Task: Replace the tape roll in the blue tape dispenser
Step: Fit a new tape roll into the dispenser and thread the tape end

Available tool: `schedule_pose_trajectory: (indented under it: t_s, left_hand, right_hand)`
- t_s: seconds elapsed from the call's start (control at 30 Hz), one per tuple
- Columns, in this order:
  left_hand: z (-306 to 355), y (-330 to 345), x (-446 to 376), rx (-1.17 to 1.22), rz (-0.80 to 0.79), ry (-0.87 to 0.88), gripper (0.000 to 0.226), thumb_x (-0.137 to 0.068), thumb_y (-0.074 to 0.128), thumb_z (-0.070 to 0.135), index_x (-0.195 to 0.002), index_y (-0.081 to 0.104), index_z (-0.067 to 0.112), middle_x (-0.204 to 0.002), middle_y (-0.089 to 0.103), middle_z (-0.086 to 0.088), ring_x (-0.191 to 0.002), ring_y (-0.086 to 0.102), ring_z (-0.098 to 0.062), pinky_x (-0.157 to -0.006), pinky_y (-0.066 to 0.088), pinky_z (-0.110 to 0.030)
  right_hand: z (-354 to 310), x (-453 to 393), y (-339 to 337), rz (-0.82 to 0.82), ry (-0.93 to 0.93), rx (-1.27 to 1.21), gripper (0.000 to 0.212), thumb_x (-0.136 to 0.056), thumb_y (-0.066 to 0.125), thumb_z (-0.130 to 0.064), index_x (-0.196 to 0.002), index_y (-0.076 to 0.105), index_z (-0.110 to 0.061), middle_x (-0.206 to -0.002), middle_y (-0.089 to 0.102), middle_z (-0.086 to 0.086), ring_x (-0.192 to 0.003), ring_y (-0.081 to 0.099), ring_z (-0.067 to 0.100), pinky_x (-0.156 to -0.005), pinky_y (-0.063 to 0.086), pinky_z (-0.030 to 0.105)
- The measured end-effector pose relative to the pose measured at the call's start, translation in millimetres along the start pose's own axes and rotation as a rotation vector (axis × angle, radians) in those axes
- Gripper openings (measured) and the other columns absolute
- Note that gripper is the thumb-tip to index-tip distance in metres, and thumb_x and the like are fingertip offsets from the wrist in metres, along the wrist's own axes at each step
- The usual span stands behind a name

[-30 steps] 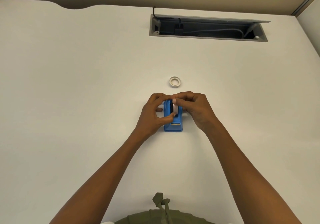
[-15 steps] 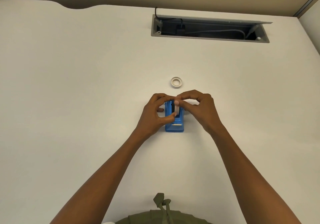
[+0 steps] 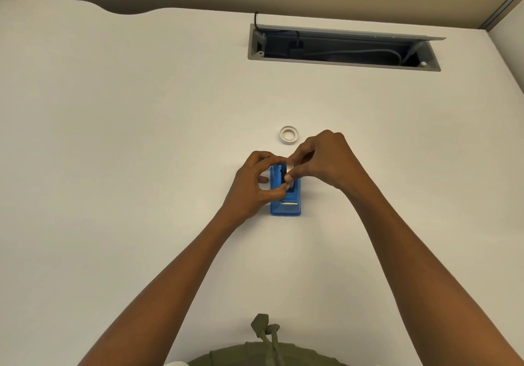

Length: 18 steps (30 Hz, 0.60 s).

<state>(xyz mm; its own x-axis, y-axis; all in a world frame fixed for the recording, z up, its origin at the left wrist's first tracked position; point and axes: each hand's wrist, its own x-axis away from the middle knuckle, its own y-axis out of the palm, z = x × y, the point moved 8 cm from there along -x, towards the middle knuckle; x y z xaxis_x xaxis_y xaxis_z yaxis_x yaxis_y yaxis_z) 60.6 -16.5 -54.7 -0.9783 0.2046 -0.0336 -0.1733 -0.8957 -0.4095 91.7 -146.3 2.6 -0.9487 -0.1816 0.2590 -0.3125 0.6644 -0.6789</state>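
Note:
A small blue tape dispenser (image 3: 285,208) stands on the white desk (image 3: 141,167), its metal cutter at the near end. My left hand (image 3: 253,187) grips the dispenser's left side, thumb and fingers around it. Over the dispenser's open well, my right hand (image 3: 326,161) pinches a pale tape roll (image 3: 289,170) between thumb and fingertips; most of the roll is hidden by my fingers. A black hub shows inside the well. A white ring-shaped tape core (image 3: 289,134) lies flat on the desk just beyond my hands.
At the back of the desk an open grey cable tray (image 3: 344,49) holds a black plug and a grey cable. An olive garment (image 3: 266,348) shows at the bottom edge. A partition wall stands at the far right.
My right hand has lifted and drawn slightly back and to the right, with the roll still pinched above the dispenser's well. My left hand keeps its grip on the dispenser.

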Motion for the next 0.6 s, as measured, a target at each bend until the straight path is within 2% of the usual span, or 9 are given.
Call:
schedule_pose_trajectory:
  t_s: [0.13,0.2,0.3,0.37,0.47,0.6]
  left_hand:
    - [1.1,-0.3,-0.1,-0.004,0.000,0.001,0.046,-0.073,0.076,0.019,-0.116,0.059,0.019,-0.114,0.047,0.006,-0.099,0.051,-0.006,-0.075,0.045,-0.006]
    - [0.9,0.0,-0.2,-0.004,-0.001,-0.004,0.046,-0.073,0.076,0.018,-0.116,0.059,0.019,-0.115,0.047,0.005,-0.100,0.051,-0.007,-0.074,0.046,-0.006]
    - [0.3,0.2,-0.4,0.000,-0.003,-0.009,0.046,-0.073,0.076,0.017,-0.116,0.059,0.018,-0.115,0.047,0.005,-0.100,0.051,-0.008,-0.075,0.046,-0.005]
    - [0.5,-0.4,-0.2,0.004,-0.001,-0.006,0.046,-0.073,0.075,0.017,-0.116,0.059,0.018,-0.115,0.048,0.004,-0.100,0.052,-0.008,-0.075,0.046,-0.006]
    - [2.8,-0.9,0.2,0.020,0.003,0.013,0.045,-0.073,0.075,0.017,-0.115,0.060,0.020,-0.115,0.050,0.004,-0.100,0.053,-0.004,-0.076,0.048,-0.012]
    - [4.7,-1.9,0.1,0.040,0.007,0.022,0.046,-0.068,0.070,0.023,-0.113,0.061,0.025,-0.111,0.051,0.007,-0.099,0.052,0.006,-0.076,0.048,-0.014]
  right_hand:
    - [-2.1,-4.0,-0.8,-0.031,0.050,-0.010,0.021,-0.049,0.089,-0.015,-0.065,0.076,-0.016,-0.040,0.059,-0.015,-0.043,0.055,-0.002,-0.039,0.037,0.003]
    - [-3.3,-5.5,-0.9,-0.042,0.060,-0.014,0.020,-0.050,0.089,-0.015,-0.065,0.076,-0.015,-0.041,0.060,-0.013,-0.040,0.054,-0.003,-0.038,0.036,0.003]
    - [-4.9,-4.9,-1.7,-0.036,0.055,0.004,0.017,-0.055,0.087,-0.016,-0.069,0.077,-0.013,-0.049,0.061,-0.008,-0.046,0.054,0.004,-0.037,0.034,0.003]
    - [-7.4,-2.5,-1.9,-0.025,0.025,0.038,0.016,-0.060,0.085,-0.016,-0.073,0.077,-0.012,-0.056,0.065,-0.004,-0.055,0.057,0.007,-0.046,0.041,0.006]
    - [-14.1,4.3,3.5,-0.035,-0.065,0.199,0.015,-0.072,0.076,-0.019,-0.085,0.076,-0.012,-0.078,0.072,0.007,-0.075,0.064,0.018,-0.069,0.052,0.026]
    - [-23.3,14.6,16.7,-0.081,-0.180,0.447,0.019,-0.076,0.065,-0.022,-0.087,0.072,-0.009,-0.084,0.069,0.011,-0.079,0.061,0.025,-0.071,0.051,0.036]
